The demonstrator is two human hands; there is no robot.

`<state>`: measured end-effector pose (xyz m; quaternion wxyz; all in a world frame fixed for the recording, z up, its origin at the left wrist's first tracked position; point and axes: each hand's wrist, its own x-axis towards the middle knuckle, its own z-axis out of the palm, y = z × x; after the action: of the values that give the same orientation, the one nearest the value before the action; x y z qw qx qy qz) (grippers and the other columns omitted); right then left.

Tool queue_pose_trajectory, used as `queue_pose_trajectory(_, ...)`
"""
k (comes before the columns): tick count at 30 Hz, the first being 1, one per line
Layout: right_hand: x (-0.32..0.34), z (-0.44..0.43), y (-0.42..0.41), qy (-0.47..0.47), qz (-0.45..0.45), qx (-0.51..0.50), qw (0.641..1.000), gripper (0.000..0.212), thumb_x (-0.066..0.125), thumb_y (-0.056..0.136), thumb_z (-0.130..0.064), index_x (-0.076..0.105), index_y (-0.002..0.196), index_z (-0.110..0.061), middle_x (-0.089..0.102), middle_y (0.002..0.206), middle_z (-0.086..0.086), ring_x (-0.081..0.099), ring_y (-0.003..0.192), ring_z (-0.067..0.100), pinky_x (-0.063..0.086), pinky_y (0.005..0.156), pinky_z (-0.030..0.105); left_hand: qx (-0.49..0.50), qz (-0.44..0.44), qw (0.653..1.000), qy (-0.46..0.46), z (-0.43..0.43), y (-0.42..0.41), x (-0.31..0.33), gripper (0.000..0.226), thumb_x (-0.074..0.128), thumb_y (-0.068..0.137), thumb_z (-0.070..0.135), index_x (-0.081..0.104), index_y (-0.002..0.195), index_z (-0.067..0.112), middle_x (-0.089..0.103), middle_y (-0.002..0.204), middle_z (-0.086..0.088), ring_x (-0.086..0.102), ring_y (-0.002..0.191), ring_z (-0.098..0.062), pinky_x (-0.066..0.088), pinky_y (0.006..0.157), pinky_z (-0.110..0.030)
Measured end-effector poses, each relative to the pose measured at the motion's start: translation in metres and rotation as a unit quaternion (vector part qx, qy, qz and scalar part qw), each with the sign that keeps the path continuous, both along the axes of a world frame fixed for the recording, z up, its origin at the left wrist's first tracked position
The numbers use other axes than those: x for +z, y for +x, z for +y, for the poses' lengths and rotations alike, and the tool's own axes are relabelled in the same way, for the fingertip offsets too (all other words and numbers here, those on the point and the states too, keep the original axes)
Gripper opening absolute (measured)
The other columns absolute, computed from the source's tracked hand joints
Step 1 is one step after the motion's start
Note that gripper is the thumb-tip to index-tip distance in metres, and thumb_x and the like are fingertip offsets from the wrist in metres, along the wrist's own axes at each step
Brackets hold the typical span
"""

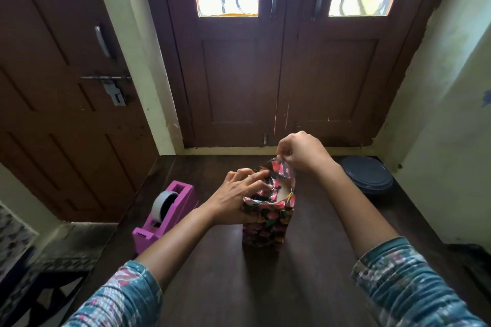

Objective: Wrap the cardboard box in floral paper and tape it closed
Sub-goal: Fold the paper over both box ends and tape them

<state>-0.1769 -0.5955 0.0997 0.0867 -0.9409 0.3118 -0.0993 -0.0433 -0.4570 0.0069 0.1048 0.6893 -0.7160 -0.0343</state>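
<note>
The box (265, 228) stands upright on the dark wooden table (265, 287), its sides covered in dark floral paper (281, 175). The paper rises past the top as an open tube, and tan cardboard shows inside. My left hand (236, 194) presses against the left upper edge, fingers folding the paper inward. My right hand (300, 151) pinches the far flap of paper and holds it up above the box. A pink tape dispenser (164, 215) with a grey roll of tape sits to the left of the box.
A dark round lidded container (368, 175) rests at the table's back right. Brown double doors (279, 74) stand right behind the table, and another door is on the left. The table's left edge drops to a stool and floor.
</note>
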Motion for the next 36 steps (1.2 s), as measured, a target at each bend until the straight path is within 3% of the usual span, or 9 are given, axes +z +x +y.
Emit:
queue_pose_trajectory(5, -0.021, 0.005, 0.004, -0.137, -0.029, -0.009, 0.99, 0.015, 0.056, 0.088, -0.02, 0.069, 0.095, -0.021, 0.067, 0.098, -0.001, 0.063, 0.091, 0.021, 0.037, 0.066, 0.026, 0.006, -0.005, 1.0, 0.013, 0.0, -0.003, 0.003, 0.065, 0.064, 0.076, 0.049, 0.041, 0.135, 0.034, 0.012, 0.157, 0.011, 0.01, 0.137, -0.018, 0.017, 0.106, -0.033)
queue_pose_trajectory(12, -0.007, 0.014, -0.013, 0.094, -0.185, 0.063, 0.976, 0.025, 0.054, 0.092, -0.037, 0.07, 0.102, -0.021, 0.069, 0.098, -0.004, 0.06, 0.085, 0.009, 0.047, 0.071, 0.027, 0.014, 0.043, 0.999, 0.009, 0.006, 0.003, -0.003, 0.069, 0.07, 0.076, 0.039, 0.039, 0.137, 0.037, 0.016, 0.155, 0.015, 0.009, 0.137, -0.015, 0.018, 0.11, -0.038)
queue_pose_trajectory(15, 0.001, 0.041, -0.023, 0.157, -0.09, 0.145, 0.973, 0.03, 0.063, 0.081, -0.052, 0.072, 0.091, -0.025, 0.068, 0.084, -0.012, 0.06, 0.075, 0.002, 0.049, 0.066, 0.023, 0.013, 0.049, 0.999, 0.012, 0.007, 0.004, -0.003, 0.071, 0.069, 0.078, 0.038, 0.036, 0.14, 0.036, 0.024, 0.151, 0.013, 0.009, 0.134, -0.013, 0.018, 0.111, -0.038)
queue_pose_trajectory(18, -0.011, 0.062, -0.024, 0.032, 0.025, 0.121, 0.992, 0.033, 0.063, 0.079, -0.056, 0.07, 0.093, -0.027, 0.067, 0.087, -0.01, 0.059, 0.079, 0.004, 0.048, 0.068, 0.021, 0.006, 0.046, 0.999, 0.013, 0.007, 0.006, -0.004, 0.072, 0.065, 0.079, 0.042, 0.032, 0.142, 0.036, 0.026, 0.15, 0.012, 0.012, 0.135, -0.017, 0.023, 0.111, -0.04)
queue_pose_trajectory(20, -0.016, 0.067, -0.023, -0.017, 0.007, 0.072, 0.997, 0.029, 0.06, 0.085, -0.05, 0.071, 0.096, -0.026, 0.068, 0.088, -0.005, 0.06, 0.079, 0.008, 0.049, 0.069, 0.024, 0.007, 0.041, 0.999, 0.018, 0.007, 0.006, -0.006, 0.075, 0.065, 0.079, 0.041, 0.028, 0.144, 0.038, 0.021, 0.153, 0.013, 0.01, 0.136, -0.018, 0.021, 0.111, -0.038)
queue_pose_trajectory(26, -0.014, 0.065, -0.021, 0.002, -0.003, -0.032, 0.999, 0.017, 0.06, 0.087, -0.034, 0.065, 0.098, -0.022, 0.067, 0.096, -0.001, 0.061, 0.089, 0.016, 0.046, 0.072, 0.027, -0.003, 0.063, 0.998, 0.0, 0.007, -0.002, -0.005, 0.073, 0.069, 0.078, 0.034, 0.031, 0.139, 0.045, 0.019, 0.155, 0.013, 0.011, 0.136, -0.017, 0.021, 0.109, -0.032)
queue_pose_trajectory(30, -0.009, 0.061, -0.02, 0.029, 0.023, -0.05, 0.998, 0.026, 0.068, 0.082, -0.033, 0.061, 0.103, -0.019, 0.063, 0.1, 0.0, 0.059, 0.093, 0.017, 0.048, 0.076, 0.028, -0.008, 0.085, 0.996, 0.001, 0.008, -0.004, -0.004, 0.079, 0.068, 0.079, 0.031, 0.022, 0.139, 0.05, 0.017, 0.153, 0.018, 0.009, 0.136, -0.01, 0.023, 0.108, -0.031)
queue_pose_trajectory(34, -0.006, 0.057, -0.02, 0.031, 0.039, -0.058, 0.997, 0.014, 0.068, 0.081, -0.021, 0.066, 0.095, -0.018, 0.064, 0.1, 0.002, 0.057, 0.097, 0.019, 0.041, 0.071, 0.026, -0.008, 0.143, 0.99, -0.004, 0.009, -0.003, -0.005, 0.086, 0.068, 0.076, 0.029, 0.016, 0.141, 0.052, 0.024, 0.151, 0.017, 0.01, 0.138, -0.01, 0.033, 0.109, -0.041)
queue_pose_trajectory(36, -0.007, 0.054, -0.02, 0.011, 0.054, -0.069, 0.996, 0.016, 0.068, 0.082, -0.026, 0.066, 0.097, -0.021, 0.062, 0.107, 0.002, 0.052, 0.106, 0.02, 0.041, 0.081, 0.029, -0.016, 0.15, 0.988, 0.003, 0.009, -0.004, -0.007, 0.082, 0.068, 0.078, 0.031, 0.019, 0.139, 0.053, 0.014, 0.155, 0.015, 0.003, 0.143, -0.01, 0.029, 0.112, -0.045)
